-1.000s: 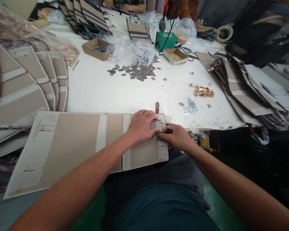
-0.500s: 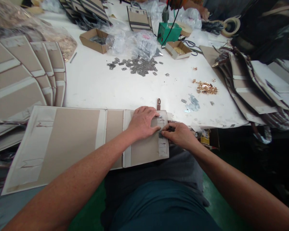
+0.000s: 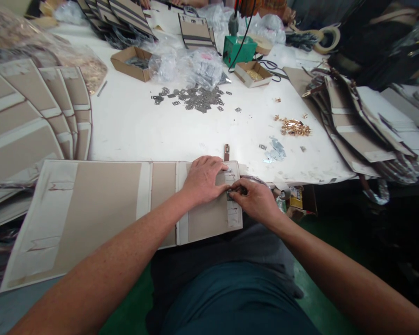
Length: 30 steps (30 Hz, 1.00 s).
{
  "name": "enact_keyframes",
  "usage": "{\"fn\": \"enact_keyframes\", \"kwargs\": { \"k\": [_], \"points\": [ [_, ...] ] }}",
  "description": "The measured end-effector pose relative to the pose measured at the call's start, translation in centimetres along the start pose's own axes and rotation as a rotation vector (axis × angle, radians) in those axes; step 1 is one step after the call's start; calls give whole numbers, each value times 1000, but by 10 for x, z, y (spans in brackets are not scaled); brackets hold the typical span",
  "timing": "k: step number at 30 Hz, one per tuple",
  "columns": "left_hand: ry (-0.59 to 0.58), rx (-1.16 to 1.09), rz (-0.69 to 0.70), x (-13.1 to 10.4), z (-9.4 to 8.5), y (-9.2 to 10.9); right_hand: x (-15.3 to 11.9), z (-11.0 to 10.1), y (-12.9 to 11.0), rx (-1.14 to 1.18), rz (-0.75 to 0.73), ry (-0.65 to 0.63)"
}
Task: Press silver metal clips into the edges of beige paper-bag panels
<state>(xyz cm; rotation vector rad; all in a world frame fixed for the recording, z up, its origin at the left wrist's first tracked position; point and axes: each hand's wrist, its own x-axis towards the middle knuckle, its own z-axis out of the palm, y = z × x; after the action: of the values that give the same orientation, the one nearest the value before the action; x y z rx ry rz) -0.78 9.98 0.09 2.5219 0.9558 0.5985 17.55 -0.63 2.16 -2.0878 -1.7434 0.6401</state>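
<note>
A long beige bag panel (image 3: pixel 104 195) with white strips lies across the table's front edge and my lap. My left hand (image 3: pixel 204 179) rests on its right part, fingers stretched out flat and thumb pointing at the white end strip. At that strip, my right hand (image 3: pixel 254 197) pinches a small dark metal plate (image 3: pixel 229 195) against the panel, its fingertips close to my left thumb. The fingers partly hide the plate. A brown strap tab with a gold-coloured fitting (image 3: pixel 226 151) sticks out beyond the panel's far edge.
Dark metal plates (image 3: pixel 200 98) lie heaped mid-table. Gold-coloured fittings (image 3: pixel 295 127) and silvery plates (image 3: pixel 275 150) lie to the right. Bag panels are stacked at left (image 3: pixel 66 111) and right (image 3: pixel 349 121). Behind stand a green device (image 3: pixel 239 50) and small cardboard boxes (image 3: pixel 132 63). Another person's hands show at the back.
The whole view has shifted slightly. My right fingers have closed in a little on the plate at the end strip; my left hand stays flat on the panel.
</note>
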Motion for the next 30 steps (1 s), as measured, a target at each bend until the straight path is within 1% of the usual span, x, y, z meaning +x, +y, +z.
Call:
{"fn": "enact_keyframes", "kwargs": {
  "k": [2,4,6,8,9,11,14,17,20,24,26,28,30],
  "points": [
    [0,7,-1,0,0,0,0,1,2,44,4,13],
    [0,7,-4,0,-1,0,1,-3,4,138,20,-1],
    [-1,3,-6,0,-1,0,2,-13,4,278,69,-39],
    [2,-7,-12,0,-2,0,2,-28,2,409,132,-41],
    [6,-14,-19,1,-2,0,3,-36,0,469,148,-12],
    [13,-32,-37,1,-2,0,7,-50,-6,611,131,98],
    [20,-57,-74,1,-3,-1,23,-59,-21,880,13,305],
    [41,-98,-92,3,-4,-2,46,-55,-35,1064,-93,456],
    [64,-141,-107,5,-4,-2,68,-45,-43,1156,-131,504],
    [83,-153,-146,10,-4,-2,83,-32,-48,1251,-149,494],
    [87,-160,-153,12,-3,-2,85,-27,-50,1274,-195,479],
    [91,-168,-161,12,-1,-2,86,-23,-54,1225,-242,423],
    [92,-170,-172,11,-1,-2,89,-22,-59,1128,-246,345]
  ]
}}
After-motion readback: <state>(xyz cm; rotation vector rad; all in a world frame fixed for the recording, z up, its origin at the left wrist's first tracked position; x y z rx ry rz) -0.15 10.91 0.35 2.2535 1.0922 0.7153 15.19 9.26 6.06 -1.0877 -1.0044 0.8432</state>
